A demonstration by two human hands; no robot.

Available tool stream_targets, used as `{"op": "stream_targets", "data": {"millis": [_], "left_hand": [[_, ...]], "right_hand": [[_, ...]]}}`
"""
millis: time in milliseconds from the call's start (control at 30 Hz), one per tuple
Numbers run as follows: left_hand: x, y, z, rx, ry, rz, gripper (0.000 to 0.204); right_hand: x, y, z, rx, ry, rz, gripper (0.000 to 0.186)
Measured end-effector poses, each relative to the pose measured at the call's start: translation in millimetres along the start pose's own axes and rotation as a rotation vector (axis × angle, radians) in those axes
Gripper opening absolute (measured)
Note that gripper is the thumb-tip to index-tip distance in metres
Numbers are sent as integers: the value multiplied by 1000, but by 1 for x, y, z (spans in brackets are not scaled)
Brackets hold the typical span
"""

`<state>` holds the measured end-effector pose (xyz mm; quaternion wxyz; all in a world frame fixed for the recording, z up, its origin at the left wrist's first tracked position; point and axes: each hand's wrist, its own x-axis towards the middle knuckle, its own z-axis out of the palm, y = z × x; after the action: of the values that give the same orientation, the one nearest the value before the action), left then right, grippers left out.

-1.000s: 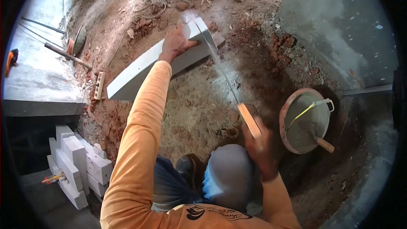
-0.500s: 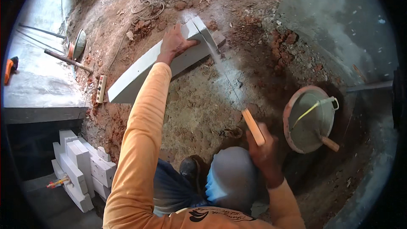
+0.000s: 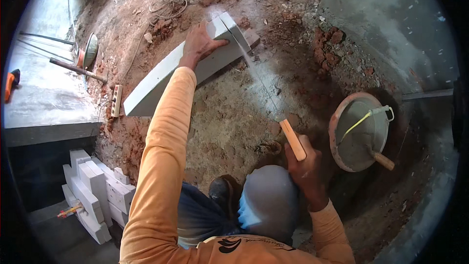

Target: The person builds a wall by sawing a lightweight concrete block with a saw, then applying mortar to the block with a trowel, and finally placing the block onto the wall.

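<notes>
A long white lightweight block [image 3: 151,90] lies across the dirt, propped near its far end on a small greyish piece [image 3: 252,37]. My left hand [image 3: 198,44] grips the block a short way from that end, thumb over the near edge. My right hand [image 3: 305,166] is closed on the orange wooden handle [image 3: 292,139] of a hand saw, low at the right beside my knee. The saw's thin blade [image 3: 266,93] runs up to a cut near the block's far end and is blurred, with white dust around it and on the ground below.
A round basin [image 3: 337,122] with grey residue, a yellow-handled tool and a trowel sits at right. Stacked white blocks [image 3: 88,190] stand lower left. A power strip [image 3: 116,100], tilted pan [image 3: 89,50], metal pipe [image 3: 73,66] and cord are at left. Concrete walls [image 3: 381,29] border the ground.
The saw has moved back and forth along the cut, its handle now slightly right of a second ago. The block's far end sits a little higher in view; my left hand stays on it.
</notes>
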<state>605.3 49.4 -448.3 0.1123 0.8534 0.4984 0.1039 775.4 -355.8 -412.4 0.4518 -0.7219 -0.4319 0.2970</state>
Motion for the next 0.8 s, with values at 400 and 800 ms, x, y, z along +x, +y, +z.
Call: {"op": "stream_targets", "data": {"millis": [400, 800], "left_hand": [[-9, -25, 7, -35, -8, -93, 92], [-6, -2, 16, -38, 0, -47, 87]], "right_hand": [[80, -6, 49, -56, -182, 66, 27], [157, -2, 84, -69, -165, -59, 21]]}}
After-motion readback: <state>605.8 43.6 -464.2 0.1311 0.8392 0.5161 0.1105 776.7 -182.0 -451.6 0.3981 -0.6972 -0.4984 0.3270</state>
